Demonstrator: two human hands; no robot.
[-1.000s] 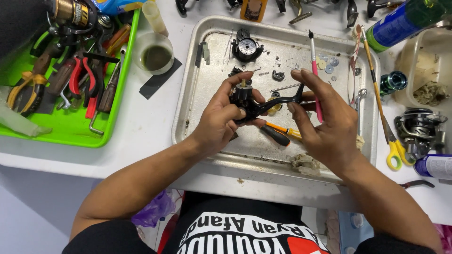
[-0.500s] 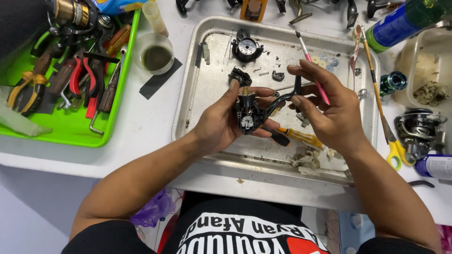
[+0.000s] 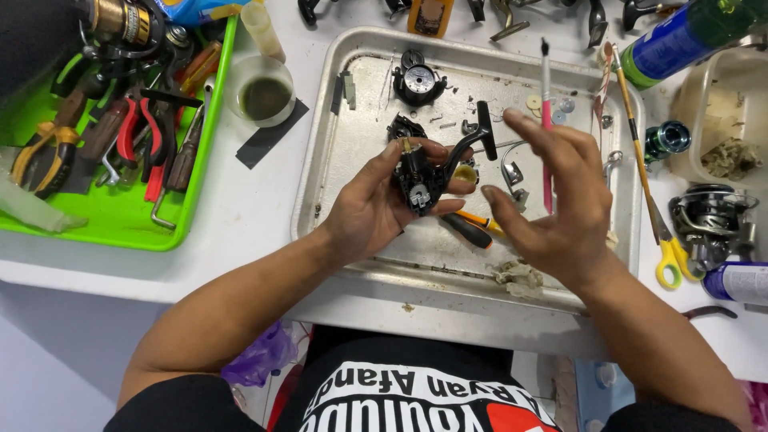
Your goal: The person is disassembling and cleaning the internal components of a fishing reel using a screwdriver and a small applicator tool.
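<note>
Black and greasy, the fishing reel body (image 3: 420, 180) sits cupped in the left hand (image 3: 376, 204), fingers curled round it above the middle of the metal tray (image 3: 352, 88), while the right hand (image 3: 552, 200) hovers just beside it with fingers spread and nothing gripped. Keeping the reel body steady seems to call for a firm left-hand cup, held over the tray so any loose part drops inside its rim. Small screws and washers (image 3: 552, 104), a pink brush (image 3: 546, 120) and an orange-handled screwdriver (image 3: 472, 228) crowd the tray floor, leaving little free room beyond the near edge.
</note>
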